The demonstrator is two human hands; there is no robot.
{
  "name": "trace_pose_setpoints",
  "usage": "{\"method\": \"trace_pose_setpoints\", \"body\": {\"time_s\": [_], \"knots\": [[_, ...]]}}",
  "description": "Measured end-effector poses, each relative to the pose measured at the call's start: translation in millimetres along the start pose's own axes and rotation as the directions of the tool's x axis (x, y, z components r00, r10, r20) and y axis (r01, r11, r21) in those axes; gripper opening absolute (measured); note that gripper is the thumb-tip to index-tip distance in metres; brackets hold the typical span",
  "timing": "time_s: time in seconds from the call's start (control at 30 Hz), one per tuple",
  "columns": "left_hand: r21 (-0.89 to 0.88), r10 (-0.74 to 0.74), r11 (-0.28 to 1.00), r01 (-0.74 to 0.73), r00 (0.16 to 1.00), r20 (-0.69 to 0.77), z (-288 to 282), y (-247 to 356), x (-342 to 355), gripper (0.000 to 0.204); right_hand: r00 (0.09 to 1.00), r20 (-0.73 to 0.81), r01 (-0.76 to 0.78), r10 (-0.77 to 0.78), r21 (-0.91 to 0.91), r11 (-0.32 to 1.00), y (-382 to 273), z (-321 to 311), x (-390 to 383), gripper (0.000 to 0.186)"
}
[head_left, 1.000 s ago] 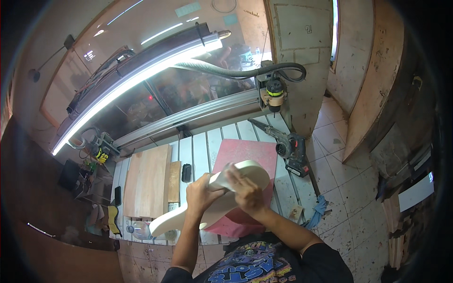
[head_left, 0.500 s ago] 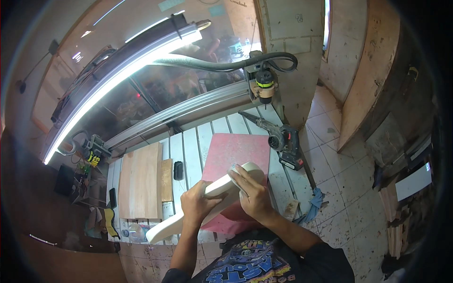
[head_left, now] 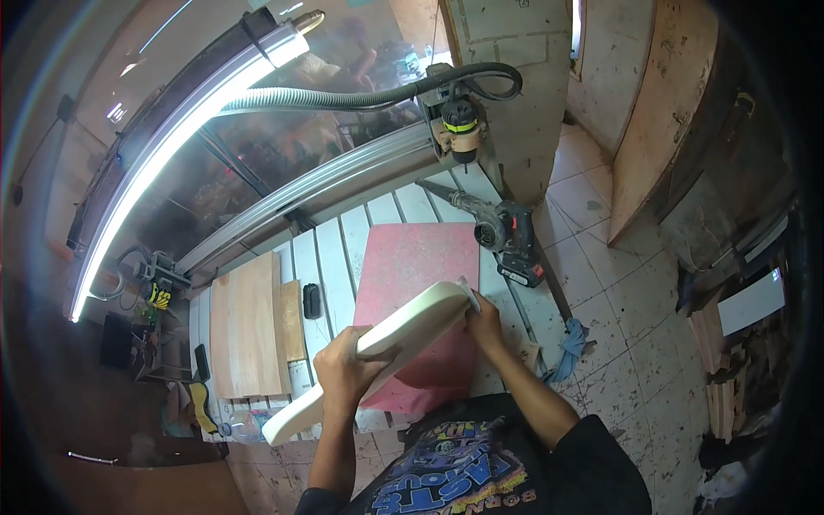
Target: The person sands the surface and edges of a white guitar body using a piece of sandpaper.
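Note:
A long cream-white piece (head_left: 410, 324) with a rounded end and smooth edges slants across in front of me, tilted above the bench. My left hand (head_left: 343, 367) is wrapped round its middle. At its upper right end, my right hand (head_left: 483, 319) is closed, pressing a thin grey sheet (head_left: 471, 297), which looks like sandpaper, against the rounded edge. That hand's fingertips are partly hidden. Beneath the piece, a red-pink sheet (head_left: 412, 253) covers part of the slatted white bench (head_left: 343, 266).
A cordless blower (head_left: 506, 232) rests on the bench's right side, with a blue cloth (head_left: 568, 348) at the corner. Wooden boards (head_left: 249, 326), a black object (head_left: 311, 300) and a clear bottle (head_left: 245, 425) are at left. A spindle tool (head_left: 459, 129) hangs on a rail behind.
My right hand has slid from the top edge of the piece round to its right end, taking the grey sheet along. My left hand keeps its grip. The whole view has shifted slightly.

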State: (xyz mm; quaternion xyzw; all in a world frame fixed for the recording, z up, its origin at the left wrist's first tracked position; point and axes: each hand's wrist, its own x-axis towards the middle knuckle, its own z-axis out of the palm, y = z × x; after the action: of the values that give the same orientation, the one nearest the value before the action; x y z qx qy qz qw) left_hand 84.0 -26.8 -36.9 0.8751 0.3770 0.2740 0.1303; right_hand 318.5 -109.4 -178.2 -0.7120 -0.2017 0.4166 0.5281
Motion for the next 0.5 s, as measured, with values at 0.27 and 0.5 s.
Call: {"method": "trace_pose_setpoints", "body": {"time_s": [0.27, 0.5], "knots": [[-0.014, -0.010, 1.000, 0.011, 1.000, 0.014, 3, -7, -2, 0.044, 0.835, -0.070, 0.543, -0.545, -0.044, 0.838, 12, 9, -11, 0.060], [-0.008, -0.041, 0.999, 0.041, 0.999, 0.007, 1, -1, -7, 0.041, 0.520, -0.061, 0.843, -0.852, -0.127, 0.523, -35, 10, -35, 0.065]]}}
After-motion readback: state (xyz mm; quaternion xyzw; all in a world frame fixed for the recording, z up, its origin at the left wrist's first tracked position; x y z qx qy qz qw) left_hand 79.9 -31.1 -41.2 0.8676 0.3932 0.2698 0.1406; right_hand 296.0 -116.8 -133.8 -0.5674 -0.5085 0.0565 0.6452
